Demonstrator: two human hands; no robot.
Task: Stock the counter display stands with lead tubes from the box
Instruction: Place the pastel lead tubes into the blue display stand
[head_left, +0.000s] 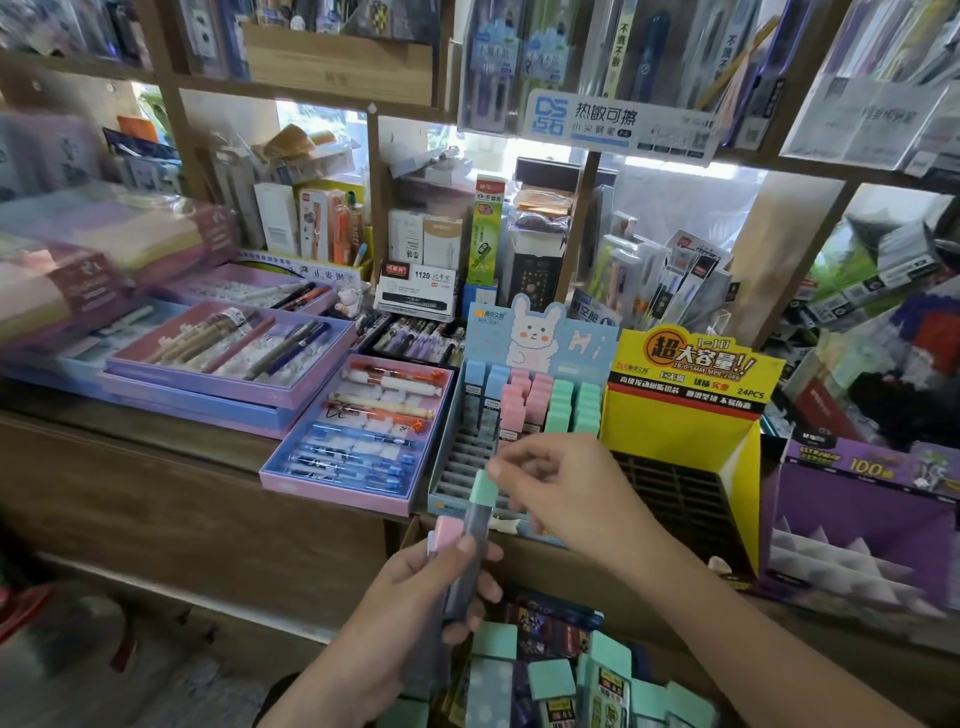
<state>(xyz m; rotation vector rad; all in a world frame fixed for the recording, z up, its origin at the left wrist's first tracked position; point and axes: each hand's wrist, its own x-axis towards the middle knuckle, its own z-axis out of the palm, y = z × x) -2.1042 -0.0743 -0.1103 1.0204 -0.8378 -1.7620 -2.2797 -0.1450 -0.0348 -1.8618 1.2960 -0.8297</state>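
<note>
Stationery-shop shelves crowd behind a wooden surface (182, 441), where a bunny display stand (524, 395) has tubes in its back rows and bare slots in front. Just in front of that stand, the left grip (415, 597) curls round a pink-capped tube (445, 535) and a green-capped tube (480, 514), whose cap the right grip (561, 493) pinches; more tubes lie in the box (597, 582) below the stand. They look light, stiff and slick, so the squared cap seems the surest hold.

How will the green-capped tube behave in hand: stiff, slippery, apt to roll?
The green-capped tube looks stiff: straight between the right hand at its cap and the left hand below. Its glossy body may slip. The squarish cap probably resists rolling.
</note>
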